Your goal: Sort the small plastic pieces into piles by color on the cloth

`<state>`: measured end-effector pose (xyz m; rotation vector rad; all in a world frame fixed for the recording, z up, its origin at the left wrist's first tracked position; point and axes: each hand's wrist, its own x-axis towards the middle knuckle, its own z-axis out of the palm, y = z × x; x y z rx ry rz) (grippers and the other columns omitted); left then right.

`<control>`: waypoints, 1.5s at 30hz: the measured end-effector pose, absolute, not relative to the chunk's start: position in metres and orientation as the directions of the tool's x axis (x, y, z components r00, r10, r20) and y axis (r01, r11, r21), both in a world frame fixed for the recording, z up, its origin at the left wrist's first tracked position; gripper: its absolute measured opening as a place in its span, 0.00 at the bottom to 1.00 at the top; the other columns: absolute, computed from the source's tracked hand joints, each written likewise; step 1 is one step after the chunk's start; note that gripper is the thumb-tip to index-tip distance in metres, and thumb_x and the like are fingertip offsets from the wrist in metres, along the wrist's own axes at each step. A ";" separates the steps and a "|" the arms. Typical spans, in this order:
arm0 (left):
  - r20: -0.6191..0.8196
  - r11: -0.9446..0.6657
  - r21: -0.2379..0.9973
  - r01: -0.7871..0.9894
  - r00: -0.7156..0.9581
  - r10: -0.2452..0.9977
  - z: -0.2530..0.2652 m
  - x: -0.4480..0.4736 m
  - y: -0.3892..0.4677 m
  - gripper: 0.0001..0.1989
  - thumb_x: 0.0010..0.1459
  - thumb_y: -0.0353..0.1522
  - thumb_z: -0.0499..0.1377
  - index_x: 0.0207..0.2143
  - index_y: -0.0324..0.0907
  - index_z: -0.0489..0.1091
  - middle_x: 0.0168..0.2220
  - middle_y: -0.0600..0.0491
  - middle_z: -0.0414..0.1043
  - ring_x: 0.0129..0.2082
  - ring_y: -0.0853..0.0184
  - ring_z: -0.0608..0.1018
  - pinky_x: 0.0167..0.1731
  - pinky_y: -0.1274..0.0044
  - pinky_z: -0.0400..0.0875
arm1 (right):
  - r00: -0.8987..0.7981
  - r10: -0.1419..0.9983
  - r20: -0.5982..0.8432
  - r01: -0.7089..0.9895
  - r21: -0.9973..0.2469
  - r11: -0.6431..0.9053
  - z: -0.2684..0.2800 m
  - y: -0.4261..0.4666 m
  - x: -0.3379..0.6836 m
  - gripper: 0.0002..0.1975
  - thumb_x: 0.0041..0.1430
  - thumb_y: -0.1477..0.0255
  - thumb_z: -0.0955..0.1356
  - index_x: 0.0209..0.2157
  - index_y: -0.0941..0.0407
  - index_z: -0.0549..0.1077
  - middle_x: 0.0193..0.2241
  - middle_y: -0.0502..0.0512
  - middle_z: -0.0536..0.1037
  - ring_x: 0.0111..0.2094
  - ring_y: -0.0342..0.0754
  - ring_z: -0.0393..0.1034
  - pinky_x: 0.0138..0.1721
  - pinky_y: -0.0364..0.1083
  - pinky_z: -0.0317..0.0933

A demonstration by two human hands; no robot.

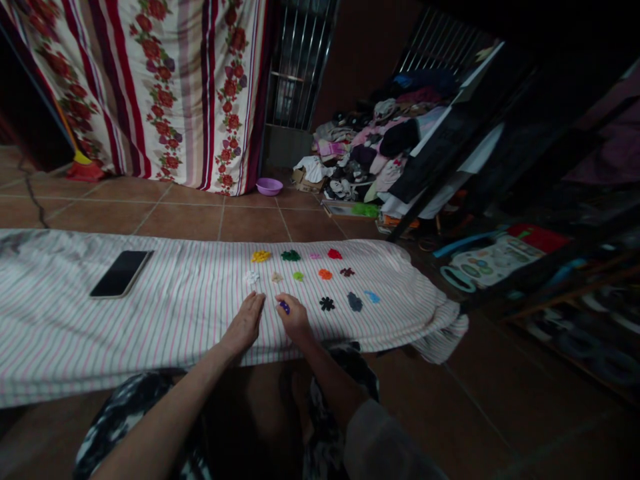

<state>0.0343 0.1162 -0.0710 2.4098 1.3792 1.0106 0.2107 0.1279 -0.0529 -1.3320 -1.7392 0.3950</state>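
Grey sleeve (383,443) nearest, the right hand (296,320) is gripping purple pieces (285,307) in curled fingers; slackening could scatter them. The left hand (246,321) is resting nearly straight-fingered, any hold unclear.

Floor (190,217): reddish-brown tiles are spreading across the room, pale grout lines dividing them.
Curtain (187,87): white cloth with maroon stripes and red rose bands is hanging at the back left.
Barred window (300,67): upright metal bars are crossing it, right of the curtain.
Wall (367,53): dark reddish-brown, it is standing behind the laundry heap (367,147).
Purple basin (269,187): it is sitting near the curtain's hem.
Light: dim, it is leaving the right side in shadow.
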 end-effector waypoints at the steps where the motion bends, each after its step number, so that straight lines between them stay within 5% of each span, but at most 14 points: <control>1: 0.473 -0.552 0.459 0.696 0.335 0.815 -0.071 0.035 0.116 0.24 0.61 0.24 0.43 0.59 0.38 0.56 0.58 0.40 0.64 0.64 0.60 0.60 0.58 0.60 0.65 | -0.050 0.892 0.449 0.612 -0.692 0.383 -0.053 0.128 0.210 0.12 0.53 0.76 0.63 0.38 0.55 0.75 0.38 0.56 0.79 0.42 0.50 0.73 0.48 0.49 0.66; 12: 0.562 -0.541 0.448 0.712 0.246 0.790 -0.069 0.040 0.114 0.15 0.61 0.27 0.46 0.48 0.40 0.65 0.52 0.43 0.68 0.59 0.59 0.66 0.56 0.59 0.69 | -0.131 0.850 0.511 0.584 -0.653 0.483 -0.049 0.128 0.206 0.08 0.58 0.74 0.66 0.33 0.51 0.78 0.38 0.53 0.80 0.47 0.50 0.70 0.55 0.52 0.61; 16: 0.541 -0.533 0.450 0.717 0.256 0.801 -0.060 0.040 0.110 0.13 0.60 0.31 0.50 0.47 0.41 0.66 0.52 0.44 0.68 0.59 0.58 0.66 0.55 0.59 0.69 | 0.028 0.801 0.598 0.525 -0.691 0.497 -0.037 0.129 0.219 0.12 0.61 0.70 0.63 0.36 0.54 0.78 0.41 0.57 0.79 0.48 0.50 0.70 0.54 0.52 0.62; 24: 0.521 -0.498 0.473 0.727 0.225 0.823 -0.042 0.044 0.111 0.06 0.60 0.32 0.50 0.37 0.42 0.66 0.44 0.46 0.70 0.49 0.60 0.72 0.49 0.63 0.73 | 0.309 0.759 0.573 0.752 -0.636 0.174 -0.028 0.142 0.295 0.12 0.56 0.68 0.64 0.37 0.57 0.76 0.38 0.61 0.79 0.43 0.55 0.71 0.52 0.57 0.58; 28: 0.523 -0.479 0.472 0.740 0.203 0.828 -0.039 0.046 0.112 0.07 0.58 0.29 0.49 0.36 0.42 0.66 0.41 0.46 0.69 0.45 0.61 0.72 0.47 0.64 0.73 | 0.241 0.825 0.511 0.833 -0.545 0.094 -0.042 0.143 0.313 0.12 0.52 0.68 0.66 0.37 0.58 0.76 0.38 0.61 0.79 0.43 0.56 0.70 0.51 0.56 0.57; 45: 0.551 -0.509 0.452 0.732 0.220 0.805 -0.040 0.046 0.111 0.11 0.54 0.24 0.49 0.36 0.43 0.66 0.41 0.47 0.68 0.46 0.61 0.72 0.49 0.65 0.72 | -0.052 0.857 0.513 0.813 -0.476 0.334 -0.062 0.135 0.301 0.10 0.56 0.77 0.62 0.32 0.56 0.75 0.34 0.57 0.76 0.40 0.51 0.66 0.46 0.49 0.59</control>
